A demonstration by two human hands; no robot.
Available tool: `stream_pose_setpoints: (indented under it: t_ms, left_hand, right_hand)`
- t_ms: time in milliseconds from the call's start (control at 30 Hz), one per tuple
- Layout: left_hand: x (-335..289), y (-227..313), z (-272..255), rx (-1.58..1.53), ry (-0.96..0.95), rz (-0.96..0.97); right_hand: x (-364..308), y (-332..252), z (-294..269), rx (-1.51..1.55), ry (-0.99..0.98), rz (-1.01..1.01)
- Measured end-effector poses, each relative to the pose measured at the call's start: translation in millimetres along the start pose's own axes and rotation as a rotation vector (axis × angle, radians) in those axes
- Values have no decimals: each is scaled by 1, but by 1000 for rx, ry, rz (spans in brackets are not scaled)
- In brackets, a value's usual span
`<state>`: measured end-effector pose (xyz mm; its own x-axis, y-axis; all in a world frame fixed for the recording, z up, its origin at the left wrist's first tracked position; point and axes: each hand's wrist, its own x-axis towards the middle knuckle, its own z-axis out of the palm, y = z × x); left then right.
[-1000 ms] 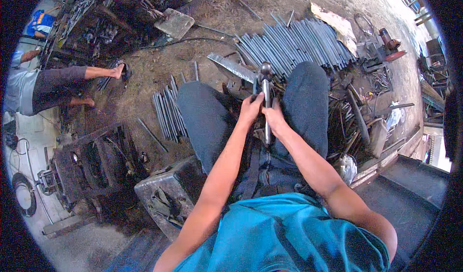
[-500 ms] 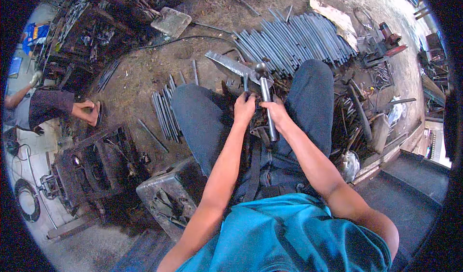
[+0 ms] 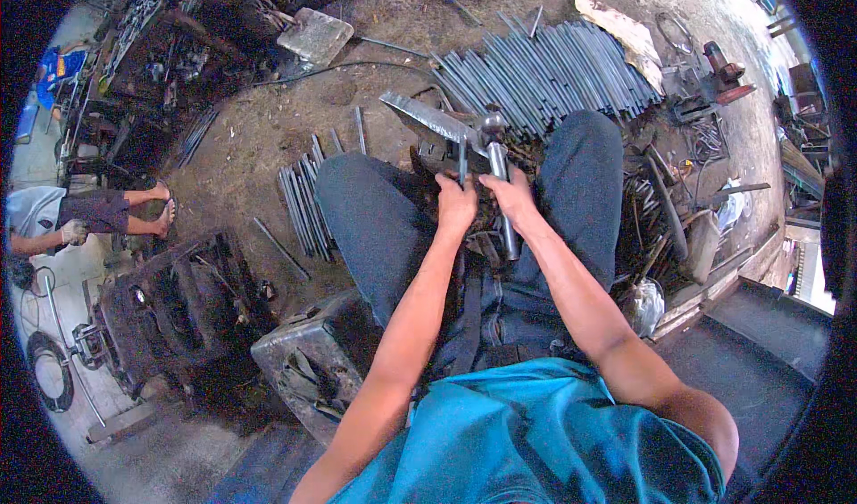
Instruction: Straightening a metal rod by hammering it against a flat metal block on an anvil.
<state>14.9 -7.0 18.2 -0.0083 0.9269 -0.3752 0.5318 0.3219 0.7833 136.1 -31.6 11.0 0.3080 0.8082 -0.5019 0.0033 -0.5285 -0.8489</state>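
Observation:
Between my knees, my left hand [image 3: 457, 204] is closed round a short dark metal rod [image 3: 462, 158], which points away from me. Close on its right, my right hand [image 3: 512, 195] grips a hammer [image 3: 497, 159] by its shiny tubular handle. The rounded hammer head [image 3: 493, 125] is at the far end, and the handle's butt sticks out below my hand toward my lap. Just beyond both hands lies a flat, bright-topped steel bar [image 3: 427, 116], slanting away to the left. What supports the bar is partly hidden by the hammer and my hands.
A large pile of metal rods [image 3: 558, 75] lies ahead, with a smaller bundle [image 3: 303, 205] by my left knee. A dark metal block [image 3: 317, 352] stands at my left. Tools and scrap [image 3: 656, 209] crowd the right side. At far left is another person [image 3: 89, 214].
My hands and the hammer have shifted slightly right, and the rod has moved a little with my left hand. At far left, the other person has changed posture, with the gloved hand now lower.

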Motion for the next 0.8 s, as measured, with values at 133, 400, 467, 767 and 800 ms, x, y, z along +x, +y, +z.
stream_pose_setpoints:
  t_ms: [133,400,467,767,800]
  left_hand:
    - [2,-3,1,25,-69,-44]
    - [1,6,0,36,-83,12]
    - [7,-1,-3,-21,-116,-2]
    - [9,-7,12,92,-134,4]
    - [8,-5,11,117,-151,-12]
  right_hand:
    - [-3,-21,3,113,74,-58]
    - [30,-1,-9,421,-70,198]
    - [20,-15,-6,385,-2,215]
    - [15,-82,-18,43,15,-52]
    - [9,-110,-17,22,-5,-95]
